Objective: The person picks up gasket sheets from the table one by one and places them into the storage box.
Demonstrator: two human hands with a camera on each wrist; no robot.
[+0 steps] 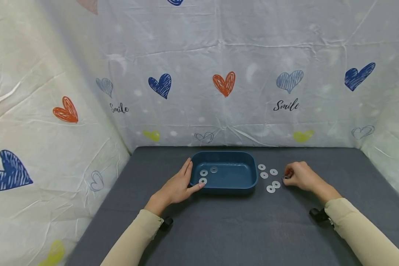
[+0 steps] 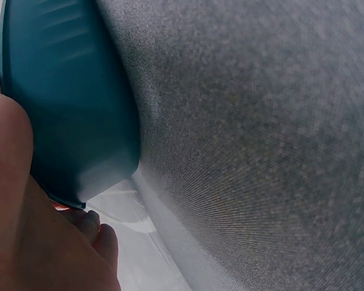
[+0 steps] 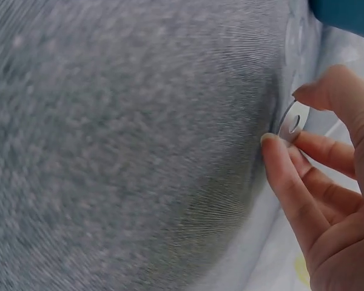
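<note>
A dark blue tray (image 1: pixel 242 162) sits mid-table with three flat metal washers (image 1: pixel 214 169) in its left half. My left hand (image 1: pixel 185 181) rests against the tray's left wall, fingers straight and thumb along the front-left corner. In the left wrist view the palm (image 2: pixel 18 200) lies against the tray's outer wall (image 2: pixel 67 103). Several more washers (image 1: pixel 270 189) lie on the cloth right of the tray. Beside them my right hand (image 1: pixel 290 175) pinches one washer (image 3: pixel 293 123) between thumb and fingers (image 3: pixel 303 151), its edge tilted up off the cloth.
A dark grey cloth (image 1: pixel 239 229) covers the table. White sheets printed with hearts (image 1: pixel 224 83) wall in the back and both sides. A corner of the tray (image 3: pixel 346 15) shows at the top of the right wrist view.
</note>
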